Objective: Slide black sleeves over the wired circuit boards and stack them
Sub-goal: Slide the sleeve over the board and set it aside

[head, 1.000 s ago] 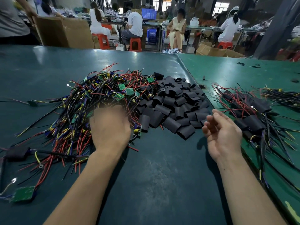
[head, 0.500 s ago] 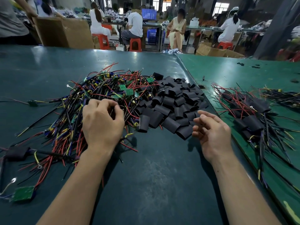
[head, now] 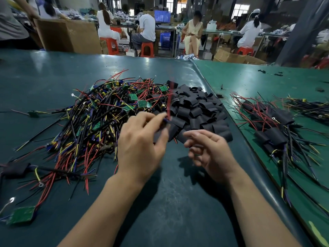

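Boards sit loose on the dark green table (head: 44, 72), no tray or bin holding them: a stray green circuit board (head: 21, 214) lies at the near left edge, then a tangled heap of wired circuit boards (head: 99, 118) spreads across the left half. Left hand (head: 140, 145) is raised, its fingertips pinching a blurred red wire (head: 169, 102) that stands upright. Behind it lies the pile of black sleeves (head: 195, 111). Right hand (head: 211, 154) hovers with loosely curled fingers, holding nothing. Farthest right, sleeved boards (head: 272, 132) lie stacked on the lighter green mat (head: 249, 81)
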Demonstrator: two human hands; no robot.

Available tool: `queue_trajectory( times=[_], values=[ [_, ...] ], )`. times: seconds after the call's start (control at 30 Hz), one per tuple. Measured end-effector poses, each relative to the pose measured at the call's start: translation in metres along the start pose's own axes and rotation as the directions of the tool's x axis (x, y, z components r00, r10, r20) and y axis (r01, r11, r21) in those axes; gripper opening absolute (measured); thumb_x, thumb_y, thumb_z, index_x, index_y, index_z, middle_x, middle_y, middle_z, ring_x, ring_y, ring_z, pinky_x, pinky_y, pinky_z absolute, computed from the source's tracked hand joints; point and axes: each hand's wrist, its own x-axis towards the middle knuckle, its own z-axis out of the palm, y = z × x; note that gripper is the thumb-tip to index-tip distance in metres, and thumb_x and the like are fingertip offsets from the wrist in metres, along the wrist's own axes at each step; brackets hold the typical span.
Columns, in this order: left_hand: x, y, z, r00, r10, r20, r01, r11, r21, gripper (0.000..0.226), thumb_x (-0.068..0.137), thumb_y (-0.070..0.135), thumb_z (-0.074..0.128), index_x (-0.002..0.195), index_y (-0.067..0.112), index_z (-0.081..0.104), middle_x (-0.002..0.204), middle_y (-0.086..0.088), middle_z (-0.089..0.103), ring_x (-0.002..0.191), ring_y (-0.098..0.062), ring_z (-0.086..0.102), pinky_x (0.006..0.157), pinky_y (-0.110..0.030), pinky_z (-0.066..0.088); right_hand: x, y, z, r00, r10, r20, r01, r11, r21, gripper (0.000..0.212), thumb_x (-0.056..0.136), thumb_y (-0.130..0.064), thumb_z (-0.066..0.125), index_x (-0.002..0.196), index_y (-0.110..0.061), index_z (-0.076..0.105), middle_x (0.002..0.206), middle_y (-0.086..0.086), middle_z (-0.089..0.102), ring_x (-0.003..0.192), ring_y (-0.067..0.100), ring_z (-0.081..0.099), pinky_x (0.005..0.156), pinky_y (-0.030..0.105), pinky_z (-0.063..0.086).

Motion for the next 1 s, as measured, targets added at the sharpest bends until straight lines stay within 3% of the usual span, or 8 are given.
queue_trajectory(
  times=[0.1,0.2,0.4,0.53,0.67,0.77,0.83,1.0],
  values=[
    [-0.007,0.011,0.005,0.986,0.158,0.057,-0.152,0.984,-0.091,0.04,0.086,0.015,0.058,0.124,0.007,0.067,0.103,-0.012,0.062,0.083,-0.028,0.06,0.072,-0.042,0.053,-0.004,0.005,0.011,0.971,0.022,0.237,-0.051,0.992,0.114,0.039,0.071,-0.039,0.082,0.1,-0.016,0.072,0.09,0.008,0.068,0.06,0.017,0.064,0.041,0.023,0.047],
    [-0.008,0.014,0.008,0.981,0.181,0.065,-0.159,0.953,-0.256,0.038,0.087,0.005,0.06,0.124,0.004,0.066,0.104,-0.012,0.061,0.089,-0.024,0.062,0.075,-0.038,0.055,-0.004,0.001,0.007,0.952,0.002,0.307,-0.093,0.955,0.282,0.056,0.068,-0.045,0.086,0.113,-0.014,0.071,0.1,0.012,0.07,0.076,0.024,0.069,0.054,0.027,0.055],
    [-0.008,0.019,0.01,0.949,0.31,-0.05,-0.305,0.873,-0.38,0.009,0.091,0.01,0.067,0.097,0.006,0.073,0.101,-0.001,0.071,0.103,-0.021,0.064,0.084,-0.044,0.051,-0.009,-0.004,0.005,0.921,0.214,0.325,-0.257,0.962,0.095,0.049,0.084,-0.065,0.049,0.083,-0.026,0.078,0.084,-0.005,0.072,0.066,0.007,0.066,0.051,0.02,0.045],
    [-0.005,0.016,0.012,0.952,0.302,0.036,-0.261,0.872,-0.413,0.013,0.084,0.007,0.077,0.097,0.007,0.074,0.113,-0.003,0.069,0.109,-0.025,0.061,0.09,-0.042,0.05,-0.011,-0.006,0.0,0.912,0.044,0.408,-0.143,0.966,0.214,0.042,0.09,-0.056,0.056,0.105,-0.02,0.071,0.088,-0.002,0.069,0.076,0.008,0.065,0.051,0.021,0.045],
    [-0.004,0.005,0.012,0.974,0.138,0.18,-0.071,0.938,-0.339,0.036,0.081,0.02,0.076,0.115,0.011,0.067,0.113,-0.001,0.065,0.108,-0.02,0.057,0.095,-0.028,0.044,-0.007,-0.004,-0.004,0.975,0.038,0.22,-0.076,0.982,0.17,0.031,0.082,-0.044,0.065,0.093,-0.018,0.078,0.087,0.007,0.073,0.061,0.007,0.062,0.043,0.014,0.04],
    [-0.007,-0.011,0.018,0.931,-0.036,0.362,0.068,0.995,-0.076,0.044,0.091,0.034,0.067,0.128,0.012,0.06,0.127,-0.005,0.06,0.121,-0.022,0.047,0.106,-0.023,0.03,0.0,-0.008,-0.009,1.0,0.013,0.006,-0.014,0.956,0.292,0.026,0.083,-0.028,0.06,0.097,-0.011,0.074,0.087,0.006,0.073,0.046,0.003,0.05,0.036,0.01,0.035],
    [-0.011,-0.02,0.023,0.876,-0.141,0.461,0.107,0.989,0.099,0.048,0.095,0.043,0.055,0.137,0.019,0.055,0.142,-0.007,0.051,0.131,-0.024,0.036,0.112,-0.027,0.022,0.003,-0.011,-0.014,0.991,-0.015,-0.132,0.061,0.934,0.353,0.025,0.084,-0.019,0.06,0.105,-0.009,0.07,0.093,0.008,0.075,0.054,0.006,0.06,0.044,0.011,0.045],
    [-0.011,-0.023,0.028,0.867,-0.179,0.465,0.131,0.982,0.135,0.021,0.092,0.04,0.061,0.098,0.022,0.071,0.107,0.001,0.068,0.112,-0.026,0.049,0.095,-0.033,0.036,0.005,-0.012,-0.022,0.96,-0.054,-0.274,0.169,0.893,0.417,0.022,0.095,-0.001,0.051,0.108,-0.007,0.067,0.091,0.011,0.075,0.068,0.013,0.07,0.059,0.016,0.054]
  ],
)
